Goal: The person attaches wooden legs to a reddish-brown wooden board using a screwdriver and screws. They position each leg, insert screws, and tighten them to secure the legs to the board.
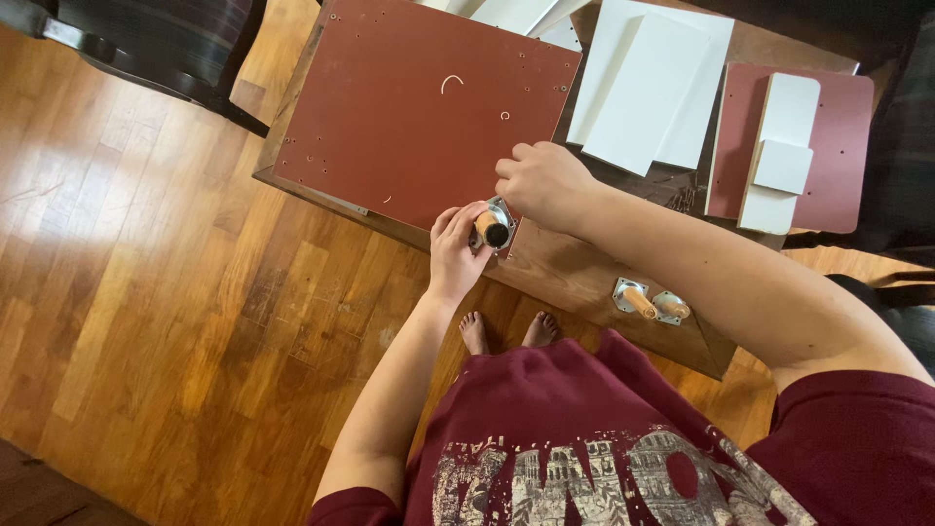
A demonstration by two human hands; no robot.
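Observation:
A large red-brown board (419, 107) with small holes lies on a wooden table (575, 278). At its near corner stands a short wooden leg with a black tip on a metal plate (493, 227). My left hand (456, 251) grips this leg from the left side. My right hand (542, 183) is closed just above and to the right of it, fingertips at the metal plate; whether it pinches a small part is hidden.
Two more wooden legs on metal plates (651, 303) lie near the table's front edge. White panels (651, 83) and a smaller red-brown board (847, 146) with white pieces sit at the right. A dark chair (166, 49) stands top left. My bare feet (506, 331) rest on wooden floor.

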